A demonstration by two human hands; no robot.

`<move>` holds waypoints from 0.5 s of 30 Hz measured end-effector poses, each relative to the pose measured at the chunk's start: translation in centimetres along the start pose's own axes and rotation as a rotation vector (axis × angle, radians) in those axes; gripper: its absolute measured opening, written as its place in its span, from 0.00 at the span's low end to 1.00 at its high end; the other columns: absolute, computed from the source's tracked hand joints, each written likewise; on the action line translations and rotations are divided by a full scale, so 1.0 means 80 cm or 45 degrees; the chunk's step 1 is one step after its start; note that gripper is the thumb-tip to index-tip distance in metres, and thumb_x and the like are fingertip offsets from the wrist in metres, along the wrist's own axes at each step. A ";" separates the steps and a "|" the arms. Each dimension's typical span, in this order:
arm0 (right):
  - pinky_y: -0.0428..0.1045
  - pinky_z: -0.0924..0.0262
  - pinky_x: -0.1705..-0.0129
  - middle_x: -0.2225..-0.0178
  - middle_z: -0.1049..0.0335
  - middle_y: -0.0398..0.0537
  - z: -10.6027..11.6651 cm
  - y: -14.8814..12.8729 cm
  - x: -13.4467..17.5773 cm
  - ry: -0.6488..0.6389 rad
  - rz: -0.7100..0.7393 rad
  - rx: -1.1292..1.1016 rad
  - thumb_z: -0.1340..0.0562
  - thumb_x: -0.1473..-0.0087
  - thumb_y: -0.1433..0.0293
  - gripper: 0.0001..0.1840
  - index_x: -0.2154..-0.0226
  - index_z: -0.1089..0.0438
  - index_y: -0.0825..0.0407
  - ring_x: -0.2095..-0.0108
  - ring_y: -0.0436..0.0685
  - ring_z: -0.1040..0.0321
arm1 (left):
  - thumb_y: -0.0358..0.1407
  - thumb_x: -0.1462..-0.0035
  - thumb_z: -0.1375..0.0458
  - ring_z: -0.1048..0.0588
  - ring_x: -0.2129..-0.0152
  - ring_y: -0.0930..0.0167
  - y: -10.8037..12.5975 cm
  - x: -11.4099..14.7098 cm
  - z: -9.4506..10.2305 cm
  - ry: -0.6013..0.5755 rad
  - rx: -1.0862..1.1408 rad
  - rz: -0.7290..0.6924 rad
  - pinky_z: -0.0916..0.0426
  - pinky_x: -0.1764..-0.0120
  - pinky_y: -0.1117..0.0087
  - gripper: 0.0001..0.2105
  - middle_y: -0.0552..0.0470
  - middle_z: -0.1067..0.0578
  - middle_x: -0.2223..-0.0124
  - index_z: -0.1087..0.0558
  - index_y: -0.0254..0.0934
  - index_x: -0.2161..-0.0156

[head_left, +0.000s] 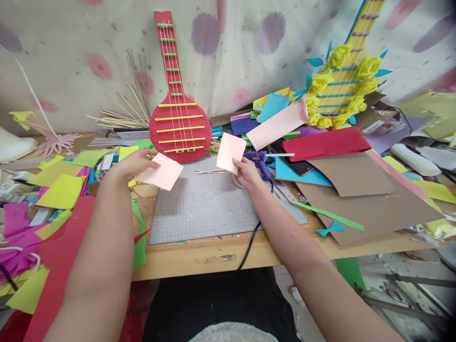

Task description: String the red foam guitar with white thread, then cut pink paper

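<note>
My left hand (pixel 140 164) pinches a pale pink paper square (pixel 164 172) by its left side, above the left part of the grey cutting mat (pixel 199 218). In my right hand (pixel 245 172) is a second pale pink paper piece (pixel 230 151), gripped at its lower right corner over the back of the mat. A purple glue gun (pixel 261 164) lies just behind my right hand. Between the hands, thin strips (pixel 213 172) rest on the mat. Behind them a red paper lute (pixel 180 128) with yellow and green bars leans against the curtain.
Yellow, pink and red paper scraps (pixel 64 190) cover the left side. At right lie brown cardboard sheets (pixel 374 209), folded red felt (pixel 327 144) and a phone (pixel 299 166). A yellow flowered paper instrument (pixel 338 90) stands behind. The glue gun's black cord (pixel 251 244) crosses the table edge.
</note>
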State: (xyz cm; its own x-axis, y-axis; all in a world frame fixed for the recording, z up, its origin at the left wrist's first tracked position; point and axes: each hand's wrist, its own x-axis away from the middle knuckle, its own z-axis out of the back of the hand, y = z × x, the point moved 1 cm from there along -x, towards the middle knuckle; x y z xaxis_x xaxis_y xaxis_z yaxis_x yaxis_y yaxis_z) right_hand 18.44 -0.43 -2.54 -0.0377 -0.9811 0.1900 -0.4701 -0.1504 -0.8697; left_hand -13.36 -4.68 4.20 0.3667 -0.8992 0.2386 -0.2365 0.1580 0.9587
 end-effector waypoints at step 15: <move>0.46 0.31 0.62 0.73 0.28 0.40 0.006 -0.015 -0.007 -0.056 -0.051 -0.005 0.36 0.56 0.80 0.10 0.72 0.36 0.53 0.73 0.48 0.31 | 0.27 0.66 0.32 0.28 0.58 0.57 -0.049 0.018 -0.114 -0.533 -1.439 -0.431 0.37 0.51 0.62 0.08 0.48 0.27 0.70 0.25 0.39 0.76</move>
State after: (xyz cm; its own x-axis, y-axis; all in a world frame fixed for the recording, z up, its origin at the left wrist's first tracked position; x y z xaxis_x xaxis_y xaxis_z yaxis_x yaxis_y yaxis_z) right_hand 19.40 0.26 -1.82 0.0198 -0.9787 0.2042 -0.4737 -0.1891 -0.8602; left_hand -3.73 -2.86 2.19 -0.1046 -0.9908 0.0855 0.7935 -0.0313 0.6077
